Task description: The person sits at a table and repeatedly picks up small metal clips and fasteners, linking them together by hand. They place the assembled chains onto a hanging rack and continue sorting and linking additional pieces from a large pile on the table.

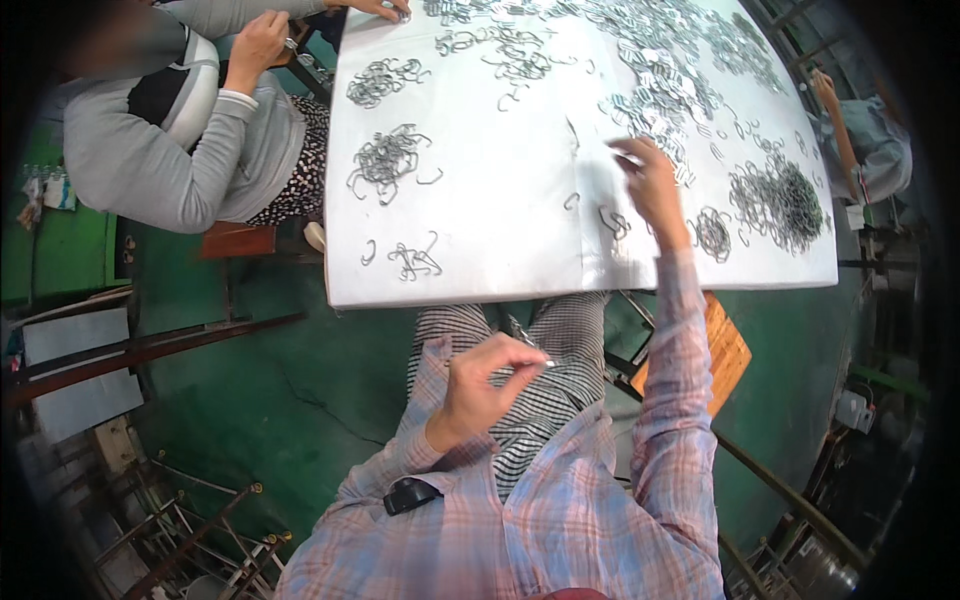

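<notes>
Above my lap, my left hand (485,388) is pinched closed on a small shiny metal piece (547,362) at the fingertips; its exact kind is too small to tell. My right hand (650,185) reaches over the white table (480,200), its fingers smeared by motion, so what they hold does not show. Beneath and beside it lie a few bent wire hooks (614,222) and a small round pile of wire hooks (712,234). Just beyond it spreads a heap of flat silvery metal pieces (660,90).
More wire hook piles lie at the table's left (385,160) and right (790,205). A co-worker in a grey top (150,150) sits at the left side, and another person (870,145) is at the far right. A wooden stool (725,350) stands beside my right leg.
</notes>
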{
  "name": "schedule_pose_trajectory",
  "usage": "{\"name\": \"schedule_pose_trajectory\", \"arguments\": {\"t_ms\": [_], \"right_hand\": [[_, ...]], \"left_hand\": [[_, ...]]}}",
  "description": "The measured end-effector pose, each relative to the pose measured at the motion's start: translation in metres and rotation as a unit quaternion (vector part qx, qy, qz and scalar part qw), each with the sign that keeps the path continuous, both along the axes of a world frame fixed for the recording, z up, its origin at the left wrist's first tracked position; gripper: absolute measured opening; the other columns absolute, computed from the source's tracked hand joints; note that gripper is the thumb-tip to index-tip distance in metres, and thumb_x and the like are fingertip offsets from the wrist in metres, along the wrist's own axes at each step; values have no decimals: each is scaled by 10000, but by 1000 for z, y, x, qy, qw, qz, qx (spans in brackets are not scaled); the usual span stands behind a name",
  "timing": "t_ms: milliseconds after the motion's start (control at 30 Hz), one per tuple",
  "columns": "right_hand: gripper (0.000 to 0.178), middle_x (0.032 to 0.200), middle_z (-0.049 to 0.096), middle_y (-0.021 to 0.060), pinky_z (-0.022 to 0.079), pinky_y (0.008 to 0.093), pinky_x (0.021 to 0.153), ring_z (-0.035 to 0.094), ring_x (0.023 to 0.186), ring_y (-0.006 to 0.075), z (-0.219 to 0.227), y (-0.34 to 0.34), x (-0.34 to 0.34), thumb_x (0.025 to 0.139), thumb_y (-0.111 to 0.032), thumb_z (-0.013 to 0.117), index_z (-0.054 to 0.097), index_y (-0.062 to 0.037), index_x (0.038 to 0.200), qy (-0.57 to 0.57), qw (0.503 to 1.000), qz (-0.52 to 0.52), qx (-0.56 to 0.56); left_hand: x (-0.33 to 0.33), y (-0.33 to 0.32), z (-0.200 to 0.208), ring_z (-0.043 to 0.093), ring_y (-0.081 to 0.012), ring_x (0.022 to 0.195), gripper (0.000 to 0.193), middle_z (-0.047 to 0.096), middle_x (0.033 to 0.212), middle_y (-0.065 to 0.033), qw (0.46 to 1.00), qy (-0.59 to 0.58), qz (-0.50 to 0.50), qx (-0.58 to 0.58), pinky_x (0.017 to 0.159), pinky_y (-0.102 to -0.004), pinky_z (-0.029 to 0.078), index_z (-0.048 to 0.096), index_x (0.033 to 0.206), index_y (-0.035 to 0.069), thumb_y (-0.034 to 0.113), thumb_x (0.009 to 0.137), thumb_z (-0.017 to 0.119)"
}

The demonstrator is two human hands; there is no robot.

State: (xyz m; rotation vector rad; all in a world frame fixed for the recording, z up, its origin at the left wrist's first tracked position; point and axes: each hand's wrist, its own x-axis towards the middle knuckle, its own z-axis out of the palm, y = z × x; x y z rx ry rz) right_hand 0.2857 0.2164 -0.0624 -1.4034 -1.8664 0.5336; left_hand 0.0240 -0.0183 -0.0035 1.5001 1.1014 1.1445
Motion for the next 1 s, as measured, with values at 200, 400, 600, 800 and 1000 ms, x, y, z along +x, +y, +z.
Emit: {"name": "schedule_pose_trajectory", "arguments": {"t_ms": [200, 400, 600, 800, 1000], "right_hand": [[321, 1207, 609, 168, 497, 399, 919, 601, 1080, 313, -64, 97, -117, 853, -22, 522, 661, -64, 1139, -194, 962, 48, 187], [295, 1048, 685, 95, 503, 357, 876, 632, 985, 294, -6, 76, -105, 766, 81, 536, 717, -59, 953, -186, 976, 108, 36], [118, 904, 642, 103, 499, 388, 783, 621, 923, 301, 7, 62, -86, 753, -19, 668, 681, -40, 868, -117, 976, 122, -139], [96, 891, 629, 115, 501, 407, 770, 616, 911, 315, -19, 41, -113, 812, -97, 653, 619, -29, 870, -182, 968, 170, -35], [62, 918, 645, 157, 490, 439, 750, 624, 840, 359, -23, 1, -102, 855, -23, 572, 591, -5, 911, -158, 976, 147, -42]], "left_hand": [[-1, 9, -2, 682, -169, 766, 170, 703, 850, -98, 999, -12, -16, -27, 678, -260, 537, 710, 903, 16, -71, 758, 734], [-11, 19, -10, 686, -191, 772, 186, 709, 867, -99, 999, -23, -22, -23, 673, -268, 538, 705, 905, 10, -78, 744, 733], [-16, 19, -12, 678, -197, 773, 189, 707, 864, -102, 999, -23, -31, -20, 664, -278, 534, 702, 902, 10, -82, 740, 732], [-13, 10, -16, 676, -193, 766, 182, 697, 847, -104, 999, 8, -28, -14, 670, -274, 526, 701, 903, 6, -82, 745, 724], [-11, 3, -34, 685, -171, 777, 152, 690, 855, -96, 999, 13, 10, -40, 686, -267, 541, 697, 910, 6, -65, 777, 712]]}}
